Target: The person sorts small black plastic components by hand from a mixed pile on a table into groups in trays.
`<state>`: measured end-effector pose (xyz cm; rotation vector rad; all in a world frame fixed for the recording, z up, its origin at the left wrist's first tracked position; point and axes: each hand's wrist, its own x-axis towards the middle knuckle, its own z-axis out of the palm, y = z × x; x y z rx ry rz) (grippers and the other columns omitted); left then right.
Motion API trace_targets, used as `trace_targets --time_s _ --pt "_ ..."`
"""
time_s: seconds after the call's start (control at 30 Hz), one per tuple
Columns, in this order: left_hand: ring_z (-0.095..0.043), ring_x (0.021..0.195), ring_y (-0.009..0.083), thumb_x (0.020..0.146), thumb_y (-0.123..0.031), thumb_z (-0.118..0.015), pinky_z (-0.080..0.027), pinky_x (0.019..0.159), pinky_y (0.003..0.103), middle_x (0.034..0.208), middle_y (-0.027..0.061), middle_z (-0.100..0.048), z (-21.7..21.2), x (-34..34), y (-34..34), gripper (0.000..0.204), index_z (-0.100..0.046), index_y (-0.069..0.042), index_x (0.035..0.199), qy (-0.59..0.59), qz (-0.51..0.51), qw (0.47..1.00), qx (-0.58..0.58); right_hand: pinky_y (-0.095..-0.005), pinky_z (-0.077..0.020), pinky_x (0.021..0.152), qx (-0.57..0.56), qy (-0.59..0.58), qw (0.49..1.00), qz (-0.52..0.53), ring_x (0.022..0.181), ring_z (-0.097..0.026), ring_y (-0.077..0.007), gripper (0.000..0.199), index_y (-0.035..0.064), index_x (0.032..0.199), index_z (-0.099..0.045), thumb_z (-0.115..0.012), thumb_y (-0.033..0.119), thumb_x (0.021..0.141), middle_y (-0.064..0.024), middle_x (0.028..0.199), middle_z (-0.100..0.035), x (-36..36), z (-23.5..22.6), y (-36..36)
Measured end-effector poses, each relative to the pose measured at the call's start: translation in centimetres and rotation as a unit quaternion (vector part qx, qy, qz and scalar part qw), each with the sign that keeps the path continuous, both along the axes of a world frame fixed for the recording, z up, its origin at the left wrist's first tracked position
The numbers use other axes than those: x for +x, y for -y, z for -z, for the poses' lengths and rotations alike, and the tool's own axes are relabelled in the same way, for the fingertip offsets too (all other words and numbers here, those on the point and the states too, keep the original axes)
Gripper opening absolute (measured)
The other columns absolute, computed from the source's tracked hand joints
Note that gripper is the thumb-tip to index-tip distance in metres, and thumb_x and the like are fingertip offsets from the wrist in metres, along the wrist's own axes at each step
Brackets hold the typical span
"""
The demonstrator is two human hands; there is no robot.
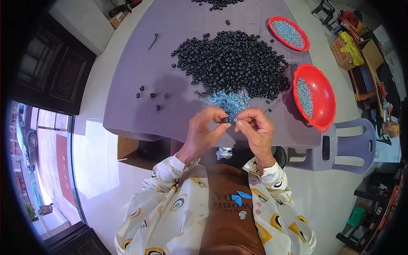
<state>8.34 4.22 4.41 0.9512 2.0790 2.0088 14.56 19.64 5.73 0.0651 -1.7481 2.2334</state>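
At the near edge of the cloth-covered table, my left hand pinches a small black round piece between thumb and finger. Close beside it, my right hand has thumb and fingertips pressed together on a tiny part, too small to name. The two sets of fingertips almost meet. Right behind them lies a small heap of translucent light-blue pieces. A large pile of black round pieces, many with a hole, spreads beyond that heap.
Two red plastic bowls holding light-blue pieces stand at the right side of the table. Several loose black pieces and a thin black strip lie to the left. A grey plastic chair with a dark phone-like object is at right.
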Motion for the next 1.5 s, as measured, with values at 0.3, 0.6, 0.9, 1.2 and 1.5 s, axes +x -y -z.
trace_targets --time_s 0.3,0.6,0.9,1.2,1.5 --pt "-0.053 0.075 0.0089 0.074 0.005 -0.064 -0.045 0.067 0.024 0.083 0.0041 -0.058 -0.5 0.7 -0.1 0.021 -0.054 -0.002 0.091 0.003 0.008 1.000 -0.008 -0.0208 -0.0448 0.061 0.009 0.024 1.000 0.014 0.065 -0.053 -0.0089 0.011 -0.0001 0.089 -0.057 -0.062 0.006 0.083 -0.0044 0.082 -0.055 0.6 1.1 0.0" --pt "-0.051 0.062 0.0111 0.069 0.002 -0.068 -0.043 0.059 0.024 0.070 0.0032 -0.054 -1.7 1.0 -0.2 0.020 -0.059 -0.002 0.086 -0.075 -0.045 0.994 -0.068 -0.0217 -0.0460 0.062 0.004 0.018 1.000 0.021 0.065 -0.054 -0.0094 0.010 -0.0003 0.089 -0.057 -0.062 0.005 0.083 -0.0043 0.083 -0.054 0.5 1.4 0.1" --pt "-0.047 0.061 0.0093 0.068 0.003 -0.069 -0.040 0.056 0.023 0.068 0.0022 -0.052 -1.0 1.1 -0.3 0.023 -0.060 -0.002 0.089 -0.046 -0.028 0.995 -0.078 -0.0220 -0.0411 0.058 0.202 -0.058 0.976 0.051 0.065 -0.050 -0.0091 0.011 0.0008 0.086 -0.059 -0.063 -0.003 0.077 -0.0024 0.078 -0.054 0.1 0.8 0.3" --pt "-0.048 0.073 0.0083 0.074 0.009 -0.062 -0.039 0.069 0.021 0.079 0.0011 -0.054 1.0 2.4 1.6 0.021 -0.060 -0.001 0.093 0.121 0.041 0.992 0.008 -0.0260 -0.0448 0.058 0.285 -0.071 0.951 0.101 0.066 -0.056 -0.0169 0.011 0.0001 0.085 -0.062 -0.065 -0.002 0.075 -0.0069 0.077 -0.057 1.7 0.8 1.7" --pt "-0.056 0.071 0.0109 0.078 0.002 -0.063 -0.045 0.066 0.023 0.081 0.0048 -0.060 1.3 3.0 1.2 0.014 -0.059 -0.001 0.091 0.021 0.042 0.997 -0.066 -0.0267 -0.0471 0.063 0.376 -0.112 0.911 0.129 0.072 -0.057 -0.0200 0.028 0.0014 0.101 -0.063 -0.062 -0.007 0.075 -0.0110 0.090 -0.058 3.6 1.3 2.0"
